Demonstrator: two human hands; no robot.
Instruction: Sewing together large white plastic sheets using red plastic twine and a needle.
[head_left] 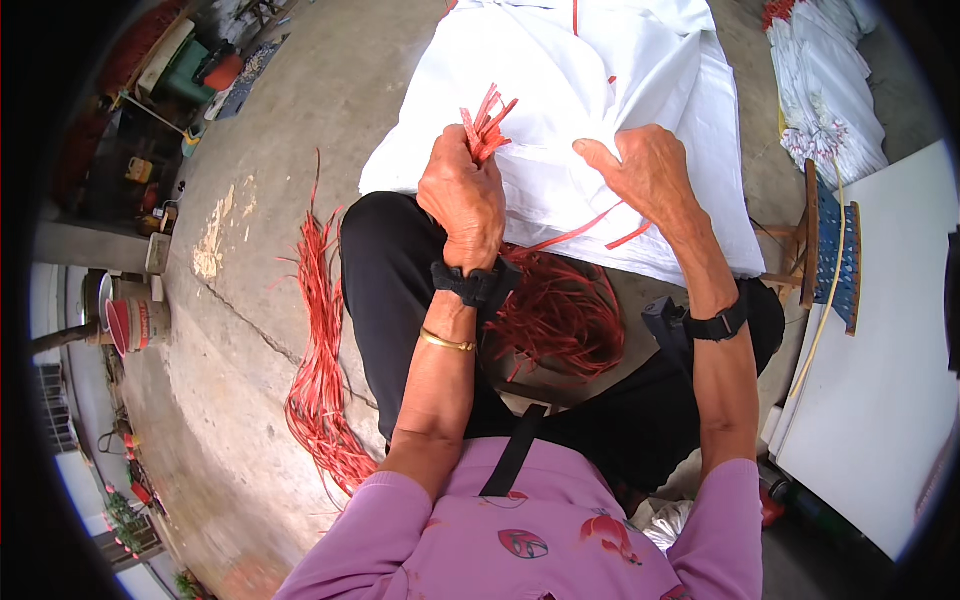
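Observation:
My left hand (465, 200) is closed around a bunch of red plastic strips (487, 125), whose cut ends stick up above the thumb. To its right, my right hand (650, 175) is held over the white sheet of woven-looking material (560, 90) spread across my knees. Its thumb points left and its fingers curl under, so what they hold is hidden. Just below that hand, a loose red strip (628, 237) and a longer red strand (575, 232) run toward its underside. A tangled heap of red strips (560, 315) hangs or lies between my legs, partly covered by the sheet.
A long bundle of red strips (325, 390) lies on the concrete floor by my left leg. At right are a wooden stool with a blue woven seat (838, 255), a white panel (870, 360) and bundled white sacks (825, 90). Buckets (135, 320) stand far left.

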